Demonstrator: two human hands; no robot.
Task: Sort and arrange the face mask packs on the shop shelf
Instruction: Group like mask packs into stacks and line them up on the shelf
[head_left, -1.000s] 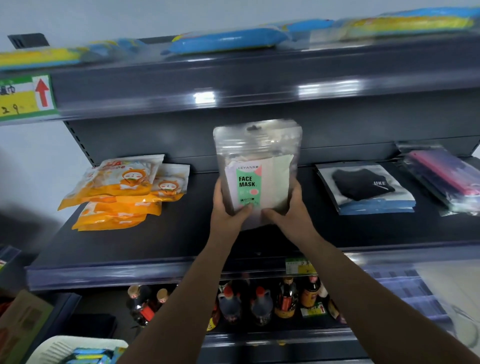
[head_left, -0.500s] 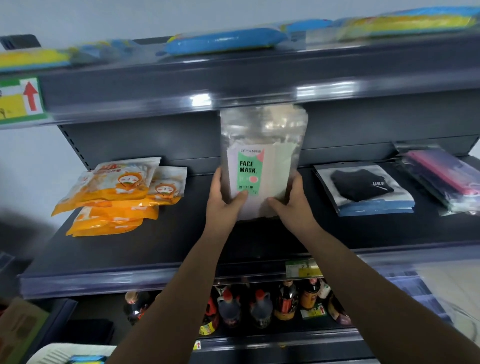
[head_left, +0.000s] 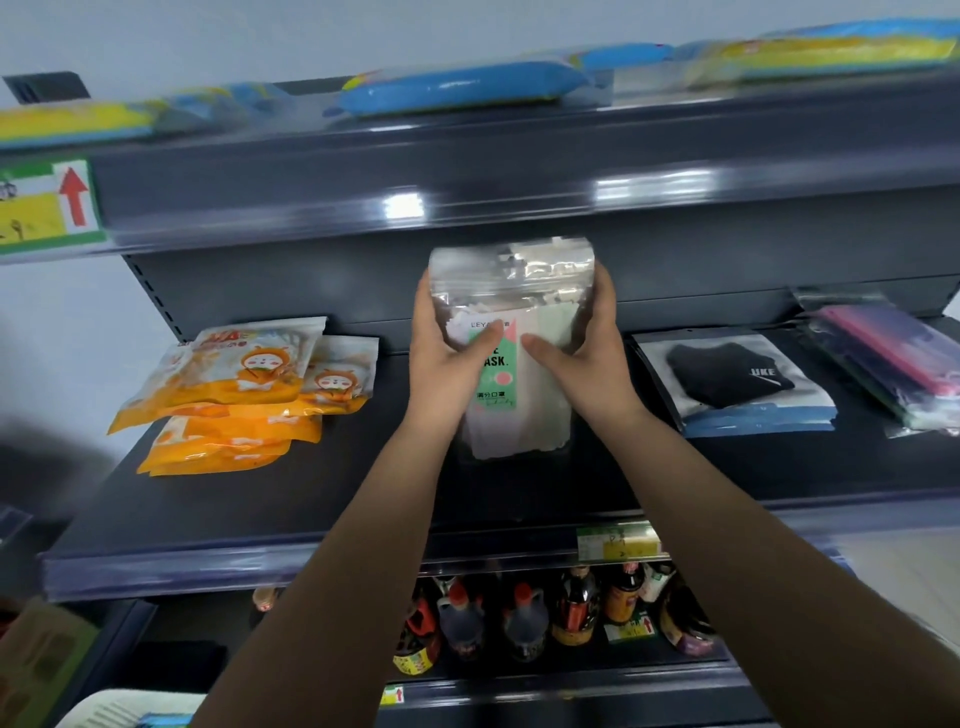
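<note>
Both hands have slid up the clear face mask pack (head_left: 511, 348) since a second ago: then they pinched its lower edge, now the left hand (head_left: 447, 358) and right hand (head_left: 582, 353) clasp its sides, thumbs across the label. The pack has gone from raised to standing mid-shelf (head_left: 363, 493), its bottom seemingly touching the surface, though blur makes that uncertain. It sits between the orange packs (head_left: 234, 395) and the black mask pack (head_left: 737, 382), so placement looks nearly done.
</note>
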